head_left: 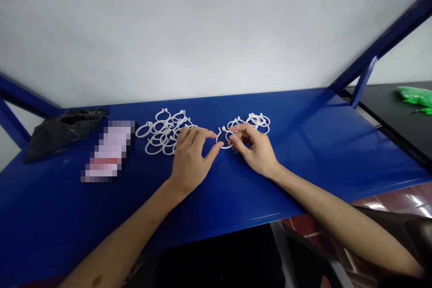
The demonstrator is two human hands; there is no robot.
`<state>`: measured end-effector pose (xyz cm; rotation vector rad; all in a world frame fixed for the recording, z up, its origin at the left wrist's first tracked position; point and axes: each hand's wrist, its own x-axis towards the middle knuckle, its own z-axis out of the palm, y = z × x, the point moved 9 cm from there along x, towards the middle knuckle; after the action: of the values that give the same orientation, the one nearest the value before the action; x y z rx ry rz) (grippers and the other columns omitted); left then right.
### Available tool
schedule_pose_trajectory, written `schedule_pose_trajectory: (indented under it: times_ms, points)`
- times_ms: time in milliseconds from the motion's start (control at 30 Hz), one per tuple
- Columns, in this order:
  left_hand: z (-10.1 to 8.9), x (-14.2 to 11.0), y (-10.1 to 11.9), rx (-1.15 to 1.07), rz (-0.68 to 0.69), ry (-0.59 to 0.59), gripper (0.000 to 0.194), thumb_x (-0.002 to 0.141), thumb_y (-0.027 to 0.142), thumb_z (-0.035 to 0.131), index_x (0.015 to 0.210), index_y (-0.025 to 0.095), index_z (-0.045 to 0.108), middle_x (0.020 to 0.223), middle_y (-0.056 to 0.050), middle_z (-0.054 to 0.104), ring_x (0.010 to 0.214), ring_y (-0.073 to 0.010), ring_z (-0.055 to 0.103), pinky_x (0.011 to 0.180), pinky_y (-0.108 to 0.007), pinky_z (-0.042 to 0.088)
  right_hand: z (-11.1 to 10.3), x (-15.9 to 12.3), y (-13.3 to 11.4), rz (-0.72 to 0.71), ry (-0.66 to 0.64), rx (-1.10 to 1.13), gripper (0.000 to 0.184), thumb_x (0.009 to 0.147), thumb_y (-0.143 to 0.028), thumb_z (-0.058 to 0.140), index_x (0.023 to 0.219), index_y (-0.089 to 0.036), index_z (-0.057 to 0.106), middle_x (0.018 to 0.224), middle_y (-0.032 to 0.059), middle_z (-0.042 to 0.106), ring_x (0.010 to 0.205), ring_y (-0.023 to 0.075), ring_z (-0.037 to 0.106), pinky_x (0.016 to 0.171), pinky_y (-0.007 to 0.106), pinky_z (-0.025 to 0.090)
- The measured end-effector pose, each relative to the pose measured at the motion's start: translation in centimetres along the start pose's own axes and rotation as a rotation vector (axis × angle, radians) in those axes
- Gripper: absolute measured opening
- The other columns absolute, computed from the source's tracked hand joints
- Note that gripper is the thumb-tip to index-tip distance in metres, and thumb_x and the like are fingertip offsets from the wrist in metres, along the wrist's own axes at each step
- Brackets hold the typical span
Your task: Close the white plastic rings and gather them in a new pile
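Observation:
Between my two hands a white plastic ring [225, 147], shaped like a shower curtain ring, stands with its gap and small knobbed end at the top. The thumb and forefinger of my left hand [191, 155] close on the ring's left side. My right hand [255, 148] pinches its right side, with the other fingers curled in. Just left of my left hand lies a loose pile of similar white rings [157, 137], partly hidden by the hand. Beyond my right hand is a smaller group of white rings [259, 121]. Another ring [235, 121] sits right behind the fingers.
All this rests on a blue table [219, 189] against a pale wall. A black plastic bag [57, 137] and a pixelated flat object [110, 150] lie at the left. Blue braces [363, 81] rise at the sides. On a black surface at the right is a green plastic-wrapped item [416, 96].

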<state>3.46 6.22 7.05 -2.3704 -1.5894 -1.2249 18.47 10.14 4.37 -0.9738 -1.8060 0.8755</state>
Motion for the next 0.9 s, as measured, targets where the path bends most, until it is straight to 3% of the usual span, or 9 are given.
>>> schedule_pose_trajectory:
  times_ms: [133, 267, 400, 600, 733, 833, 900]
  points:
    - [0.9, -0.1, -2.5, -0.224, -0.257, -0.08, 0.012, 0.093, 0.033, 0.064, 0.093, 0.025, 0.073, 0.086, -0.001, 0.072, 0.072, -0.0158, 0.061, 0.071, -0.032, 0.052, 0.6, -0.2, -0.3, -0.036, -0.058, -0.02, 0.017, 0.097, -0.03, 0.06, 0.109, -0.019, 0.064, 0.084, 0.0019, 0.073, 0.072, 0.0127, 0.068, 0.064, 0.025, 0.054]
    - [1.2, -0.5, -3.1, -0.353, -0.356, -0.055, 0.012, 0.09, 0.029, 0.066, 0.084, 0.024, 0.074, 0.083, 0.0, 0.071, 0.063, -0.0125, 0.059, 0.065, -0.028, 0.051, 0.8, -0.5, -1.3, -0.1, -0.08, -0.081, 0.012, 0.097, -0.029, 0.061, 0.097, -0.018, 0.066, 0.081, 0.0016, 0.073, 0.067, 0.0116, 0.067, 0.061, 0.024, 0.052]
    - [1.1, -0.7, -2.2, -0.394, -0.322, -0.015, 0.013, 0.089, 0.022, 0.066, 0.078, 0.023, 0.072, 0.079, 0.001, 0.069, 0.067, -0.0125, 0.06, 0.068, -0.028, 0.051, 0.7, -1.0, -2.0, -0.189, -0.104, -0.115, 0.013, 0.099, -0.026, 0.059, 0.09, -0.019, 0.064, 0.09, 0.004, 0.075, 0.077, 0.0134, 0.071, 0.069, 0.026, 0.055]
    - [0.9, -0.5, -0.4, -0.322, -0.139, -0.046, 0.014, 0.091, 0.017, 0.063, 0.081, 0.023, 0.071, 0.077, 0.0, 0.07, 0.077, -0.016, 0.062, 0.072, -0.03, 0.053, 1.3, -1.6, -2.4, -0.354, -0.168, -0.214, 0.016, 0.103, -0.024, 0.05, 0.099, -0.02, 0.065, 0.096, 0.0055, 0.073, 0.088, 0.0151, 0.07, 0.079, 0.03, 0.057]
    - [1.2, 0.1, -0.8, -0.116, -0.037, -0.115, 0.014, 0.095, 0.032, 0.061, 0.1, 0.023, 0.072, 0.093, -0.004, 0.074, 0.092, -0.0215, 0.061, 0.087, -0.039, 0.051, 0.0, -0.3, -2.4, -0.367, -0.035, -0.356, 0.015, 0.102, -0.027, 0.053, 0.101, -0.022, 0.068, 0.098, 0.006, 0.071, 0.089, 0.0176, 0.068, 0.079, 0.034, 0.057]
    - [1.4, 0.4, -2.8, 0.13, -0.03, -0.158, 0.027, 0.095, 0.039, 0.06, 0.113, 0.022, 0.07, 0.109, -0.01, 0.069, 0.106, -0.0284, 0.056, 0.095, -0.048, 0.047, -2.0, 0.9, -1.7, -0.338, 0.106, -0.486, 0.017, 0.1, -0.029, 0.056, 0.1, -0.023, 0.072, 0.098, 0.0071, 0.068, 0.086, 0.0197, 0.065, 0.077, 0.037, 0.056]
    - [1.5, 0.4, -4.4, 0.282, -0.054, -0.181, 0.028, 0.095, 0.04, 0.056, 0.109, 0.021, 0.072, 0.112, -0.013, 0.065, 0.111, -0.0332, 0.053, 0.095, -0.052, 0.045, -3.3, 1.6, -0.7, -0.313, 0.161, -0.584, 0.019, 0.099, -0.029, 0.056, 0.102, -0.024, 0.074, 0.096, 0.0076, 0.067, 0.087, 0.0216, 0.062, 0.079, 0.042, 0.055]
